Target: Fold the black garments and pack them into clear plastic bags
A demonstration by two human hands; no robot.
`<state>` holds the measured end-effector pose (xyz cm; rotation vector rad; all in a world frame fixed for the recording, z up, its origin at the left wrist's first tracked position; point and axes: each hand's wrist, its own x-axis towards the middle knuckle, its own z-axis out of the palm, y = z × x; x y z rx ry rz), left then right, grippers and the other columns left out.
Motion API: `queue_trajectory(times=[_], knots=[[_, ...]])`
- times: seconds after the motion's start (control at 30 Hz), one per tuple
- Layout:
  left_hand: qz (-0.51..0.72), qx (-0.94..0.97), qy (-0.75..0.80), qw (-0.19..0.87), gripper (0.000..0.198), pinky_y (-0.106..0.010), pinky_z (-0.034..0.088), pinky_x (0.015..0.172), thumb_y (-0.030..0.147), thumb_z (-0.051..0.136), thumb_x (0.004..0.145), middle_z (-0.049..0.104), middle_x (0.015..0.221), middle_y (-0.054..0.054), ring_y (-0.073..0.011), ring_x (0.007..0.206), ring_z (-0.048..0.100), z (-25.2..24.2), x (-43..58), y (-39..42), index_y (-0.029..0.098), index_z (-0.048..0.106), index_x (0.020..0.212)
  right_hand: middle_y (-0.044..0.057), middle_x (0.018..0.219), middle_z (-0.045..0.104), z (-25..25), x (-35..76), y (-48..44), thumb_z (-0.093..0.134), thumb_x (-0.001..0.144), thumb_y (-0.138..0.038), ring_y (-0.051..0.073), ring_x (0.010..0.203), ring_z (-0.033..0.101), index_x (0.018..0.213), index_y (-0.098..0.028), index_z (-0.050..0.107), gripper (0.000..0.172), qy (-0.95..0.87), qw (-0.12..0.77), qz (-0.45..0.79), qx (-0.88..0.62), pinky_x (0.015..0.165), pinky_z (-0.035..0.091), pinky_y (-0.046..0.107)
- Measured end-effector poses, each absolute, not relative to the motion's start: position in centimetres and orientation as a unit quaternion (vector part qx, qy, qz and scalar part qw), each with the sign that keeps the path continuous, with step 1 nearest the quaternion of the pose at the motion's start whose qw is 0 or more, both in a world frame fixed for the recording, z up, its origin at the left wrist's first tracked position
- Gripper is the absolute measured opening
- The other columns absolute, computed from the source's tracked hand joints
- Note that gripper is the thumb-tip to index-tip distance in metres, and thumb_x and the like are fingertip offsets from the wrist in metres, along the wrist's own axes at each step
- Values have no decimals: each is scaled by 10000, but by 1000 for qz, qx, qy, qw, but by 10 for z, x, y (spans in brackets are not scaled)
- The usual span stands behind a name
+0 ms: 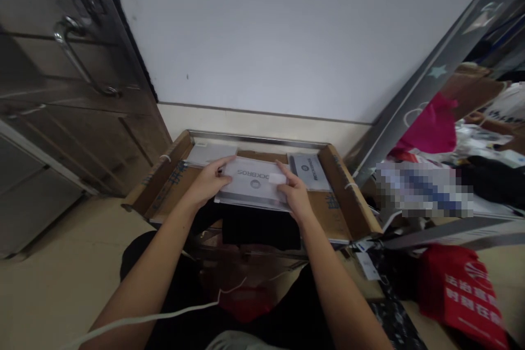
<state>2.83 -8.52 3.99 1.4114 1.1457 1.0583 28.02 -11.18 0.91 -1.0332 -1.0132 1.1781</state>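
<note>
Between my two hands is a translucent plastic bag (246, 176) with ROCKBROS lettering, upside down from where I look, and a small white label near its right end. My left hand (212, 179) is closed on its left edge. The right edge is gripped by my right hand (294, 191), thumb on top. The bag is held over the near side of a cardboard tray (342, 194). A second ROCKBROS bag (308, 171) lies in the tray to the right. Another pale bag (211, 154) lies at the tray's back left. Black fabric (260, 227) shows just below the held bag.
A white wall panel (262, 33) rises behind the tray. At left stands a metal door with a handle (82, 63). To the right is a cluttered shelf with a pink cloth (432, 126). A red bag (463, 290) sits low at the right. A white cord (180, 314) crosses in front.
</note>
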Motion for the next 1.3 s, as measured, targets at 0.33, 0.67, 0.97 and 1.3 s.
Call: queue_trajectory(times=[0.33, 0.67, 0.97, 1.3], knots=[[448, 500, 480, 565, 419, -268, 542, 583, 146, 768, 705, 625, 850, -47, -148, 662, 676, 35, 19, -79, 127, 674, 1112, 66, 1391, 648, -2, 287, -87, 732, 651, -156, 260, 1182, 638, 1170, -222, 737, 523, -374, 660, 509, -406, 858, 596, 352], [340, 555, 704, 285, 207, -294, 501, 609, 131, 679, 724, 608, 604, -18, -175, 580, 623, 17, -54, 36, 105, 694, 929, 69, 1038, 720, -26, 324, -93, 692, 687, -208, 170, 712, 703, 963, -188, 714, 278, -368, 692, 453, -425, 516, 528, 256], [264, 666, 696, 56, 194, -467, 382, 1070, 105, 566, 786, 683, 1040, -226, -387, 1232, 510, 4, -55, 32, 63, 723, 893, 26, 824, 702, -54, 337, -101, 693, 673, -250, 134, 610, 636, 871, -167, 708, 215, -369, 685, 416, -471, 478, 474, 231], [103, 884, 456, -12, 281, -410, 399, 1022, 232, 502, 923, 692, 1137, -140, -295, 1141, 561, -5, -37, 17, 186, 744, 1056, 1, 713, 670, -58, 337, -105, 644, 678, -235, 126, 545, 588, 820, -179, 696, 161, -379, 675, 406, -486, 444, 418, 228]])
